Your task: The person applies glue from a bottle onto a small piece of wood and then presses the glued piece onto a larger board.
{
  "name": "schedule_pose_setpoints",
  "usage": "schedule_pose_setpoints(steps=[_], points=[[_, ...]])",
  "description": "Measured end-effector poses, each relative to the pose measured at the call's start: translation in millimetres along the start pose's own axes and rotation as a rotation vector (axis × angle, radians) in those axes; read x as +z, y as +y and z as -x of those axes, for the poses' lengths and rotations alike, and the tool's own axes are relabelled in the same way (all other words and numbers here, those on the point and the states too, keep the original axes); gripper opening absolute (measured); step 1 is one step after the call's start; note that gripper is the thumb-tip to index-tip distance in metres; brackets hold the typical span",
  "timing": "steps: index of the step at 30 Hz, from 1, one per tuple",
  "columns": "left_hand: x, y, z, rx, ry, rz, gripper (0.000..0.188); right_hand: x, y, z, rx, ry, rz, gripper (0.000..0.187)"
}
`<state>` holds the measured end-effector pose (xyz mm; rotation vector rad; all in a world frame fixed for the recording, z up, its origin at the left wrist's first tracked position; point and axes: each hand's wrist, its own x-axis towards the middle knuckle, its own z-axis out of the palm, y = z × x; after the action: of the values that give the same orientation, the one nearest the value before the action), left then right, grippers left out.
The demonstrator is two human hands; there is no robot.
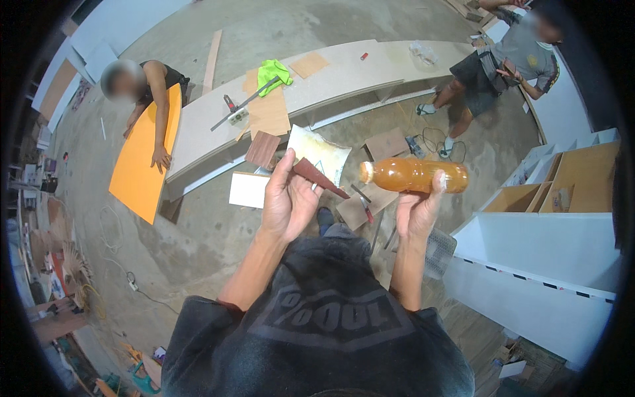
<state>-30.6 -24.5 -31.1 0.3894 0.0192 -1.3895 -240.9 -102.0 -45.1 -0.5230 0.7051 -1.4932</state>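
Note:
My left hand (pixel 286 206) is closed on a dark reddish-brown, tapering flat piece (pixel 320 177), which points toward the lower right; its material is unclear. On the other side, my right hand (pixel 415 215) grips a clear plastic bottle (pixel 413 175) of amber liquid. The bottle lies sideways in the air, its pale capped end facing my left hand. Below and beyond the brown piece is a yellowish-white sheet or sack (pixel 321 151). A wood-grain square (pixel 262 149) and a white board (pixel 249 190) lie left of it.
A long, low cabinet carcass (pixel 344 69) curves across ahead, bearing a bright green cloth (pixel 272 71). At left, a person (pixel 156 86) leans over an orange panel (pixel 142 162). Another person (pixel 509 66) stands far right. White cabinets (pixel 529 255) stand at right; a cable (pixel 155 296) crosses the floor.

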Motion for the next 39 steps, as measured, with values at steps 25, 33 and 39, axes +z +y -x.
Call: schedule_pose_setpoints(steps=[25,33,39], points=[[11.9,-11.1,5.7,-0.065,-0.075,-0.463,0.037,45.4,-12.5,32.9,-0.57,-0.295,0.781,0.047],[-1.5,-9.9,5.2,-0.069,-0.114,-0.523,0.046,53.0,-18.7,30.0,-0.538,-0.248,0.786,0.044],[0.2,-12.5,7.4,-0.103,-0.098,-0.599,0.042,43.7,-23.9,22.9,-0.469,-0.181,0.828,0.044]])
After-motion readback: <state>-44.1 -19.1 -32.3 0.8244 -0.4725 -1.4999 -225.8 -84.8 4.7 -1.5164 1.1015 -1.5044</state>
